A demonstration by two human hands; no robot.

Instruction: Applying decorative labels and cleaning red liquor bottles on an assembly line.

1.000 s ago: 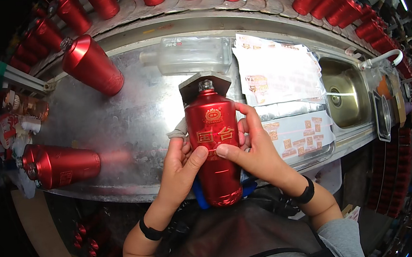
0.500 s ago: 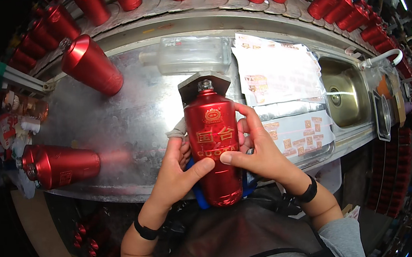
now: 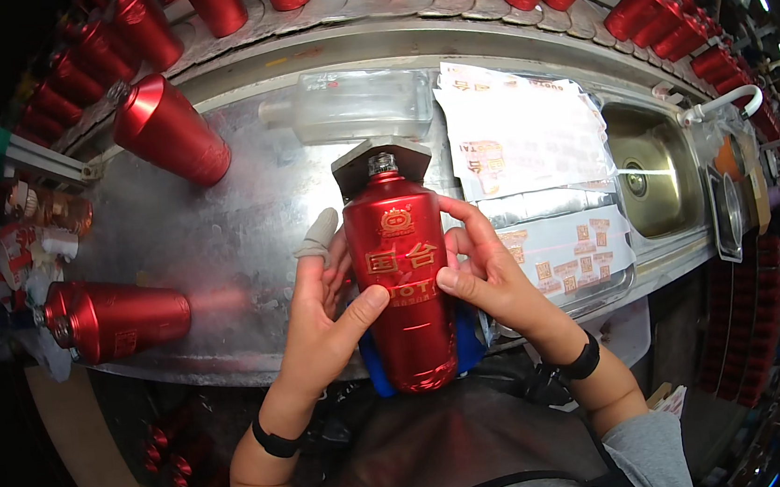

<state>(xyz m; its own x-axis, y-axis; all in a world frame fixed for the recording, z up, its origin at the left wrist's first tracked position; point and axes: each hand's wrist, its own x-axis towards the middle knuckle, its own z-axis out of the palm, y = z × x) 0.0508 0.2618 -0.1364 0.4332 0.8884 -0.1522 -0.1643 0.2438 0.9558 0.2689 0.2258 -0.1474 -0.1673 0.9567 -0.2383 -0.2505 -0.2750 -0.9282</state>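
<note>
A red metallic bottle [image 3: 405, 336] with gold lettering lies in front of me, its clear threaded neck resting in a grey angular metal bracket [image 3: 410, 155]. Blue material [image 3: 376, 367] shows under its base. My left hand [image 3: 329, 310] is at the bottle's left side, thumb pressed on the front by the lettering. Its index finger, in a pale finger cot [image 3: 317, 235], points up away from the bottle. From the right side, my right hand [image 3: 492, 276] holds it too, thumb on the lettering's edge and fingers along the side. The fingers behind are partly hidden.
Sheets of gold-printed transfers [image 3: 529, 131] lie right of the bracket, beside a steel sink [image 3: 651, 171]. A clear glass bottle [image 3: 363, 105] lies behind. Red bottles stand [image 3: 171, 133] and lie [image 3: 120, 316] at left. A conveyor [image 3: 349, 13] carries several more along the back.
My thumbs have moved apart toward the bottle's sides, and my left index finger has lifted outward. More of the lettering shows. Bottles on the conveyor have shifted right.
</note>
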